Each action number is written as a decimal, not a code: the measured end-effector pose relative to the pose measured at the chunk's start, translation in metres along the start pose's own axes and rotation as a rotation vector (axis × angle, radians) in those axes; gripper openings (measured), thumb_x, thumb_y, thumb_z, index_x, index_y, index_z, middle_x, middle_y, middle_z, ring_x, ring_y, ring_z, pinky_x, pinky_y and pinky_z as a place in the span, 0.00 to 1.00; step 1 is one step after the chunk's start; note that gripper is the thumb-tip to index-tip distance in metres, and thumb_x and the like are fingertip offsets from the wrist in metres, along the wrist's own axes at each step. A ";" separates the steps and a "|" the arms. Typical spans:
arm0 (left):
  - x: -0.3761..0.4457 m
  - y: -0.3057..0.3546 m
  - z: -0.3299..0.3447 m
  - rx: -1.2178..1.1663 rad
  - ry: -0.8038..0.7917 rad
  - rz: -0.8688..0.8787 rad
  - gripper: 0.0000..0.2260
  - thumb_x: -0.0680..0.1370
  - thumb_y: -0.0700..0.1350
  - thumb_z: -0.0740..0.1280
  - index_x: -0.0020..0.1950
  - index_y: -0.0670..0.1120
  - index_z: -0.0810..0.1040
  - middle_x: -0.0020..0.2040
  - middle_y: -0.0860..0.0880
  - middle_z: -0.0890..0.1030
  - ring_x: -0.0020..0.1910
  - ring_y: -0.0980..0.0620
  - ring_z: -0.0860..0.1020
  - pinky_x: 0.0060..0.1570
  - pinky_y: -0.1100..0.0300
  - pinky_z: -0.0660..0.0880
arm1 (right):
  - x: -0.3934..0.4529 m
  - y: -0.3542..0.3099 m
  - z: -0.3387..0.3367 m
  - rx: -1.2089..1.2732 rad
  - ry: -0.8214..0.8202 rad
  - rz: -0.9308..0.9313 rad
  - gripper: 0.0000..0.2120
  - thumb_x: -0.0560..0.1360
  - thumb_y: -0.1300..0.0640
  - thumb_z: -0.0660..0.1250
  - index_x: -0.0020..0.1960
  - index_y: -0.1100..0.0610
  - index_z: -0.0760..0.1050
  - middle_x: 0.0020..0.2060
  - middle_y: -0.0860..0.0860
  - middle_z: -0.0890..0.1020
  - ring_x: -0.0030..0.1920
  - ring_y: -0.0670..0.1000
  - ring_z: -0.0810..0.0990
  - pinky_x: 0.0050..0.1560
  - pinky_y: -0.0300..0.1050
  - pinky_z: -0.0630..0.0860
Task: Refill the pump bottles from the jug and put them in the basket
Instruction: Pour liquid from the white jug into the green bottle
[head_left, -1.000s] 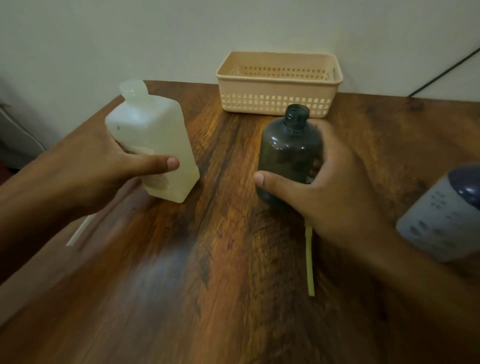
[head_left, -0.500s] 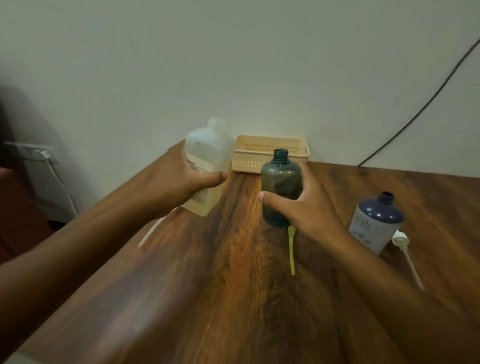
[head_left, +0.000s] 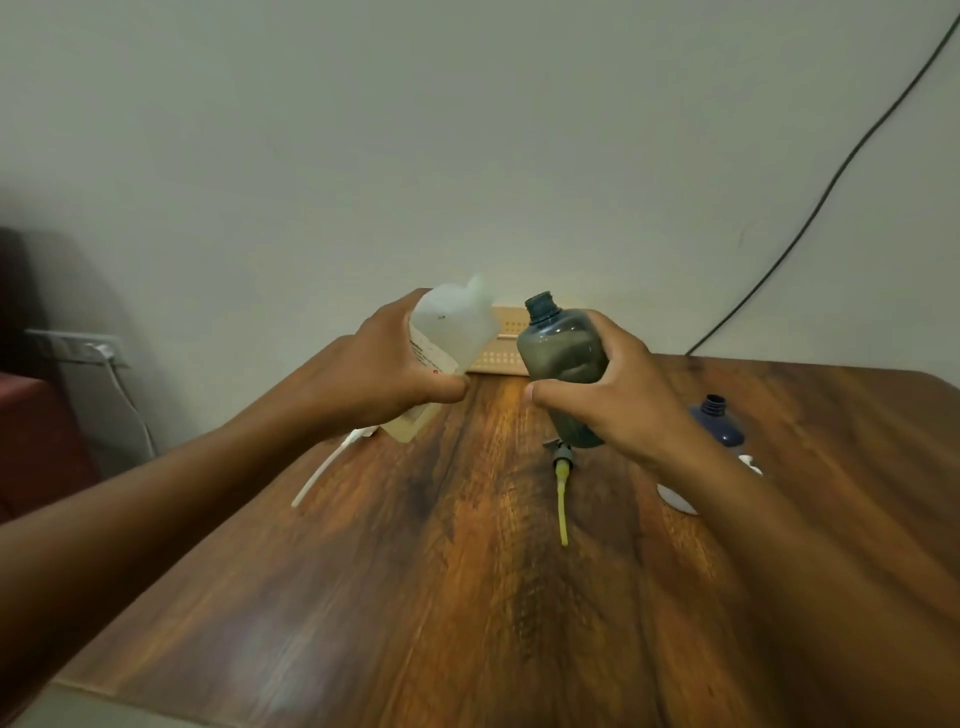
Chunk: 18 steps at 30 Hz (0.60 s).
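Left hand (head_left: 384, 371) fingers wrapped around white jug (head_left: 451, 332), right hand (head_left: 618, 400) fingers gripping open dark bottle (head_left: 563, 358) beside the jug, basket (head_left: 506, 343) behind the jug on worktop (head_left: 467, 597)

Two bare forearms enter from the bottom corners, one from lower left, one from lower right. No sleeves visible on either arm up to the frame edge. Left hand (head_left: 387, 371) bare: no glove, ring, watch or band seen; back of hand and knuckles face the camera, thumb tip with short plain nail shows. Right hand (head_left: 621, 400) also bare, no jewellery or wrist strap; thumb with short unpainted nail visible. Arms near the frame edges are soft with blur, finer detail not readable.
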<state>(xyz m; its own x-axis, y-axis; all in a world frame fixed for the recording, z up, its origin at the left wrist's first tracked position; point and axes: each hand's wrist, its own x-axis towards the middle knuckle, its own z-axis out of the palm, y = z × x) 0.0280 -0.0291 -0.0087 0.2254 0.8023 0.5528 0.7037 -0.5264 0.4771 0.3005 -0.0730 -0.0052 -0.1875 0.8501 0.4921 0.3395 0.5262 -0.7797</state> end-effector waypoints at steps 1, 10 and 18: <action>0.000 0.001 0.001 0.024 -0.005 -0.004 0.38 0.61 0.69 0.79 0.68 0.72 0.67 0.55 0.63 0.79 0.51 0.54 0.82 0.41 0.52 0.86 | 0.001 0.000 -0.001 -0.007 -0.015 0.001 0.29 0.67 0.53 0.81 0.64 0.44 0.74 0.54 0.43 0.81 0.52 0.43 0.80 0.44 0.38 0.76; -0.001 0.004 0.009 0.066 -0.054 0.012 0.40 0.61 0.66 0.79 0.71 0.68 0.67 0.58 0.62 0.78 0.55 0.51 0.81 0.40 0.58 0.83 | 0.005 0.010 -0.003 -0.068 -0.069 0.001 0.30 0.66 0.50 0.80 0.64 0.40 0.73 0.53 0.40 0.79 0.52 0.44 0.79 0.43 0.38 0.79; -0.004 0.018 0.007 0.010 -0.097 0.025 0.40 0.67 0.56 0.82 0.76 0.57 0.69 0.62 0.57 0.78 0.61 0.51 0.78 0.52 0.55 0.83 | 0.005 0.016 0.001 -0.087 -0.061 0.006 0.32 0.62 0.43 0.78 0.64 0.38 0.72 0.54 0.40 0.78 0.53 0.46 0.79 0.49 0.49 0.84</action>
<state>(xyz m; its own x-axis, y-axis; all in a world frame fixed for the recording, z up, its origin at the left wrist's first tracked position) 0.0442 -0.0395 -0.0072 0.3067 0.8126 0.4955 0.7036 -0.5442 0.4569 0.3037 -0.0598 -0.0158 -0.2403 0.8542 0.4610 0.4190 0.5197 -0.7445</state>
